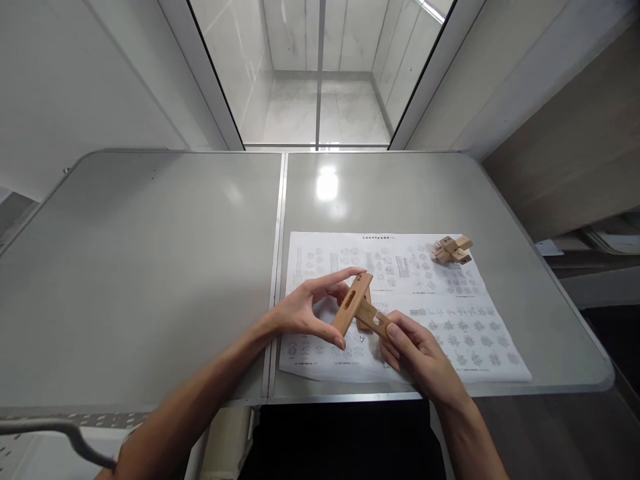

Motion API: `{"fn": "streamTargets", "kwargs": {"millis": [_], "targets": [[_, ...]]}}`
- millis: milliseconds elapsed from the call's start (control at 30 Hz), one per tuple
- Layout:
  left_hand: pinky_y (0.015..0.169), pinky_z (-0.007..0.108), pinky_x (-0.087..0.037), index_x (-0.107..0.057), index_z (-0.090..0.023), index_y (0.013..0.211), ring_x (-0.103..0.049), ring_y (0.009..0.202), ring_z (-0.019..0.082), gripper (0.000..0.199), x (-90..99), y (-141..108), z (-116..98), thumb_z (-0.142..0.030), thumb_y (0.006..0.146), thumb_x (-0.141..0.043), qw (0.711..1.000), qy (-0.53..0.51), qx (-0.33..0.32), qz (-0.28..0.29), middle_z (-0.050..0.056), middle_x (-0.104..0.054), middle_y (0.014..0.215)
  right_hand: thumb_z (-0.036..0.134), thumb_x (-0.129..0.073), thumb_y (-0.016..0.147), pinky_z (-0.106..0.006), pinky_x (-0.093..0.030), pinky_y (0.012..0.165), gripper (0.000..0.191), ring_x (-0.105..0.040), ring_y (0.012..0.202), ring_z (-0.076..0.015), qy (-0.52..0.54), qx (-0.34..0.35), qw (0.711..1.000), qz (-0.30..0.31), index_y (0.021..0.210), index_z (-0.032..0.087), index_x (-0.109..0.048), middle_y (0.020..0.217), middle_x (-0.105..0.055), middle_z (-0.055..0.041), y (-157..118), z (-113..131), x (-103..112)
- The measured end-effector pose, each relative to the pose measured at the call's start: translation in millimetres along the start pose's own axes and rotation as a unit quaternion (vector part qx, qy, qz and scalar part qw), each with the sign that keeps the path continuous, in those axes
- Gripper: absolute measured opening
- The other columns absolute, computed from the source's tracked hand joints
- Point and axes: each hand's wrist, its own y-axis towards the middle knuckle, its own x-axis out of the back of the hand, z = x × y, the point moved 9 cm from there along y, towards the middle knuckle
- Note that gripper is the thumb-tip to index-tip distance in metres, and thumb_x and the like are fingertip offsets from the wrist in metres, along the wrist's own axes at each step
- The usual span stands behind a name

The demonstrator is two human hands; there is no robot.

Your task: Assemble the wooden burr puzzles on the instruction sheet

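My left hand (313, 303) grips a slotted wooden piece (353, 303) marked 2, its thumb at the lower end and a finger at the upper end. My right hand (417, 347) pinches the near end of a notched wooden piece (375, 318), whose other end meets the slotted one. Part of another wooden piece shows behind them, mostly hidden. Beneath both hands lies a printed paper sheet (445, 300) with many small diagrams. An assembled cluster of wooden pieces (453, 249) rests on its upper right.
The grey folding table (175, 253) has a metal seam (277, 267) running front to back, just left of the sheet. Glass doors stand past the far edge. Shelves with papers are at the right.
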Motion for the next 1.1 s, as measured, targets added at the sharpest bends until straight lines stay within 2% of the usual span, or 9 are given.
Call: {"fn": "streamTargets", "kwargs": {"millis": [167,333,433,633,833,967,1100], "targets": [[0.109,0.048,-0.046,-0.047,-0.033,0.164,-0.067,0.114,0.031,0.118,1.0,-1,0,-0.045,0.061,-0.103,1.000,0.021,-0.008,-0.001,0.009,-0.075,0.118,0.058,-0.063,0.106,-0.031,-0.035,0.057,0.043,-0.045,0.053,-0.0131,-0.005,-0.002,1.000,0.000,0.082,0.022,-0.056,0.063,-0.043,0.0059,0,0,0],[0.106,0.045,-0.047,-0.051,-0.031,0.161,-0.067,0.106,0.028,0.118,4.4,-1,-4,-0.047,0.057,-0.105,0.997,0.064,-0.013,-0.030,0.005,-0.074,0.106,0.057,-0.062,0.107,-0.032,-0.035,0.059,0.043,-0.044,0.055,-0.0140,-0.016,0.003,1.000,0.002,0.081,0.023,-0.056,0.063,-0.043,0.0054,0,1,-2],[0.104,0.045,-0.048,-0.054,-0.029,0.159,-0.067,0.101,0.028,0.115,1.3,0,-5,-0.049,0.057,-0.104,0.998,0.064,-0.008,-0.019,0.005,-0.074,0.101,0.057,-0.061,0.107,-0.032,-0.034,0.058,0.043,-0.043,0.054,-0.0135,-0.017,0.002,1.000,0.012,0.082,0.023,-0.056,0.063,-0.043,0.0058,-1,1,-3],[0.105,0.046,-0.047,-0.052,-0.029,0.160,-0.068,0.105,0.029,0.115,-5.0,0,-4,-0.048,0.059,-0.103,0.999,0.044,0.007,0.007,0.007,-0.076,0.107,0.057,-0.062,0.107,-0.031,-0.033,0.056,0.043,-0.042,0.053,-0.0127,-0.014,0.003,1.000,0.011,0.082,0.023,-0.056,0.063,-0.041,0.0061,-1,-1,-1],[0.103,0.044,-0.048,-0.052,-0.029,0.160,-0.067,0.101,0.027,0.116,1.1,0,-5,-0.048,0.058,-0.104,0.997,0.072,0.003,-0.026,0.004,-0.074,0.100,0.062,-0.063,0.105,-0.032,-0.034,0.057,0.046,-0.042,0.054,-0.0135,-0.028,0.006,1.000,-0.006,0.081,0.023,-0.056,0.060,-0.043,0.0058,0,3,-2],[0.101,0.043,-0.049,-0.051,-0.029,0.161,-0.067,0.099,0.026,0.117,-0.7,0,-4,-0.049,0.059,-0.104,0.997,0.080,0.005,-0.017,0.004,-0.074,0.101,0.064,-0.063,0.104,-0.031,-0.033,0.057,0.047,-0.041,0.053,-0.0130,-0.033,0.004,0.999,0.002,0.081,0.023,-0.055,0.061,-0.041,0.0062,0,4,-2],[0.095,0.039,-0.053,-0.059,-0.027,0.156,-0.069,0.095,0.024,0.106,-16.5,2,-4,-0.049,0.061,-0.103,0.993,0.115,-0.005,0.028,0.003,-0.074,0.100,0.061,-0.059,0.107,-0.031,-0.031,0.057,0.046,-0.039,0.055,-0.0131,-0.065,-0.001,0.997,0.030,0.082,0.022,-0.056,0.061,-0.044,0.0051,0,2,-8]]}}
